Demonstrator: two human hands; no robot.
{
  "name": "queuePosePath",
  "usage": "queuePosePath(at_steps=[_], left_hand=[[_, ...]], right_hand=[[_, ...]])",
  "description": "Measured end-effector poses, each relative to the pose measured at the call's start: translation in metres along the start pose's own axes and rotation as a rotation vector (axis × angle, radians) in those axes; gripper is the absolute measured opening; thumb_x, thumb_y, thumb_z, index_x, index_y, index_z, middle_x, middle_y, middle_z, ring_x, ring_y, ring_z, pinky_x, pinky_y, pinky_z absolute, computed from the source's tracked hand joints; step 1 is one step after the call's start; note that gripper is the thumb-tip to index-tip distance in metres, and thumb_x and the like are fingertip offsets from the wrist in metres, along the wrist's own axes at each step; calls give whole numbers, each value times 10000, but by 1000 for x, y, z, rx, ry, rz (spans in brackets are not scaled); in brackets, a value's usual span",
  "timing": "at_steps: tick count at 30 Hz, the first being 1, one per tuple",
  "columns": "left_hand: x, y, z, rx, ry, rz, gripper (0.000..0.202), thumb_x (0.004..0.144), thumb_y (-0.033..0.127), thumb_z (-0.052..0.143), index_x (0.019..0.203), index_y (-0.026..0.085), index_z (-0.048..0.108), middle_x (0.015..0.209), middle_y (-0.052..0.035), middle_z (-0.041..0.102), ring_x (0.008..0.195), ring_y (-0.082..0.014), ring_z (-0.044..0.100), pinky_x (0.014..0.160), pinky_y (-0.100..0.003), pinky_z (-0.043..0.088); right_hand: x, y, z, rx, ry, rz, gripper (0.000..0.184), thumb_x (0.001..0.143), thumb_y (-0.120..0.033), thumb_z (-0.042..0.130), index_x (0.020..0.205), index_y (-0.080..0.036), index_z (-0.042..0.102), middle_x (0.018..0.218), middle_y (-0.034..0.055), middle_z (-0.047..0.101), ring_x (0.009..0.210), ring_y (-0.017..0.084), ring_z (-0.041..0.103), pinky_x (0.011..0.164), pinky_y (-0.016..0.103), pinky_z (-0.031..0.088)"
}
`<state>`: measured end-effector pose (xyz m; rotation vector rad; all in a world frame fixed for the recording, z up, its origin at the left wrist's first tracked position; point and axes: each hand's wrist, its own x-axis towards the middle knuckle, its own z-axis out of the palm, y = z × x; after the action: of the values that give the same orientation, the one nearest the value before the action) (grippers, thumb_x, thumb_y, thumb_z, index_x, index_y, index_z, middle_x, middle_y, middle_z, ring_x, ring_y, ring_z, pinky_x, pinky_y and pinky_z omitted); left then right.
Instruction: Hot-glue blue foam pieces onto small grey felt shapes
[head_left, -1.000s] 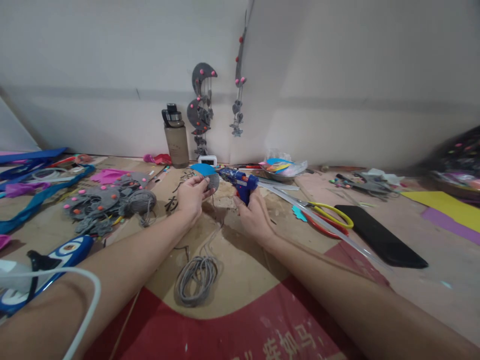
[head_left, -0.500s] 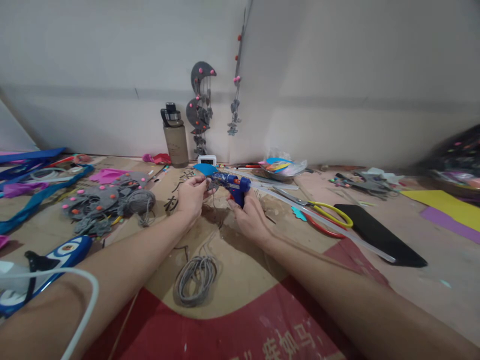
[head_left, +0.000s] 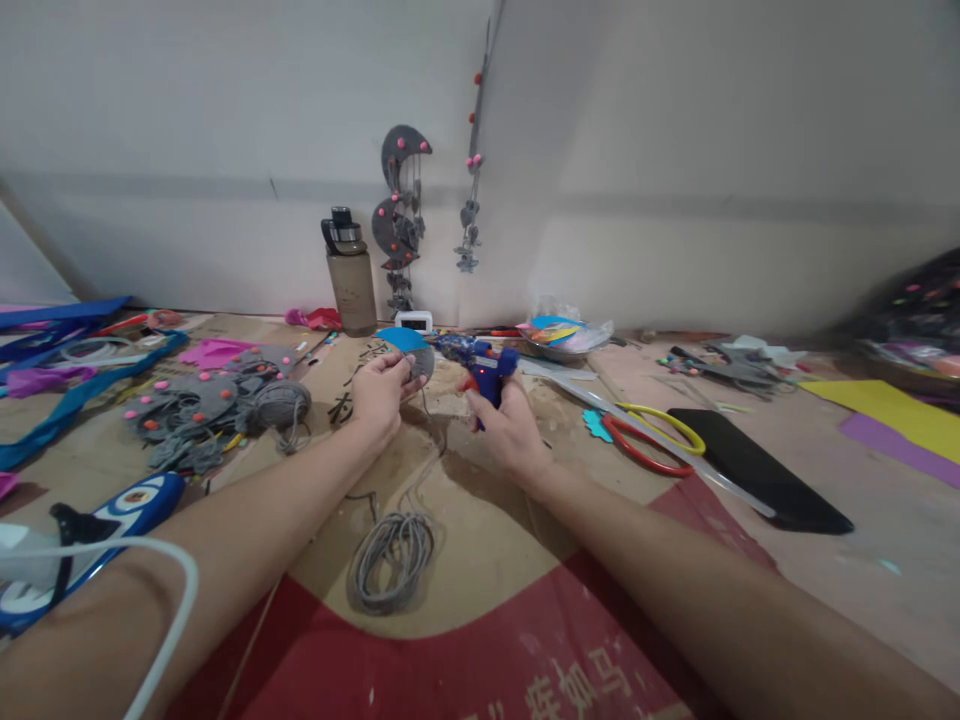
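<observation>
My left hand (head_left: 379,393) pinches a round felt piece, with a blue part (head_left: 403,340) at the top and a grey part (head_left: 424,366) below. From it a thin grey cord (head_left: 433,425) runs down toward a loose coil of grey cord (head_left: 394,562) on the cardboard. My right hand (head_left: 510,430) is wrapped round the handle of a blue glue gun (head_left: 491,368), its nozzle pointing left toward the felt, a small gap apart. A long clear glue stick (head_left: 675,450) sticks out behind the gun.
Scissors (head_left: 660,435) with yellow and red handles lie at right beside a black phone-like slab (head_left: 757,470). A bottle (head_left: 351,285) stands against the wall. Decorated grey felt pieces (head_left: 217,395) and a yarn ball (head_left: 281,405) are at left. A white cable (head_left: 184,570) crosses my left forearm.
The glue gun has moved right, away from the felt piece. In my left hand the felt now shows more of its grey part.
</observation>
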<state>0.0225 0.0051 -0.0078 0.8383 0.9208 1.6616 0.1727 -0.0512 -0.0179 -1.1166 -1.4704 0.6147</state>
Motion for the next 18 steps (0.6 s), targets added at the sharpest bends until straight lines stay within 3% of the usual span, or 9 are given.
queuePosePath(at_steps=[2,5,8,13,16,18], left_hand=[[0,1,0,-7,17,-6,228,550,171,741,669,122,552,561,40,513,510,-52,509,636,-291,563],[0,1,0,-8,39,-4,222,565,172,739,680,124,555,578,34,524,527,-56,523,657,-305,564],[0,3,1,-2,44,20,211,579,179,737,680,123,561,584,27,534,537,-64,536,669,-322,563],[3,14,4,32,-23,131,223,579,211,747,716,124,594,672,-6,587,612,-92,579,682,-319,559],[2,21,7,52,-59,200,232,571,223,752,727,133,606,665,3,580,612,-94,573,679,-314,557],[-2,24,10,85,-82,231,235,577,235,746,744,139,610,686,-5,594,634,-110,585,669,-313,555]], right_hand=[[7,4,-4,7,26,121,295,781,-350,443,1006,-168,500,790,39,604,578,150,534,587,309,453],[21,13,-12,-225,93,232,271,754,-345,456,930,-161,548,832,83,617,723,203,573,676,345,443],[33,24,-18,-462,21,294,213,746,-353,473,747,-167,577,774,123,628,780,258,591,705,375,430],[35,30,-25,-702,-103,216,264,703,-406,551,560,-188,514,661,143,609,847,322,584,766,470,401],[31,16,-31,-777,-10,98,243,660,-385,613,601,-169,516,821,206,599,1013,382,496,859,572,311],[29,1,-32,-735,57,-30,219,675,-361,608,644,-168,508,875,196,575,1052,361,457,895,563,292]])
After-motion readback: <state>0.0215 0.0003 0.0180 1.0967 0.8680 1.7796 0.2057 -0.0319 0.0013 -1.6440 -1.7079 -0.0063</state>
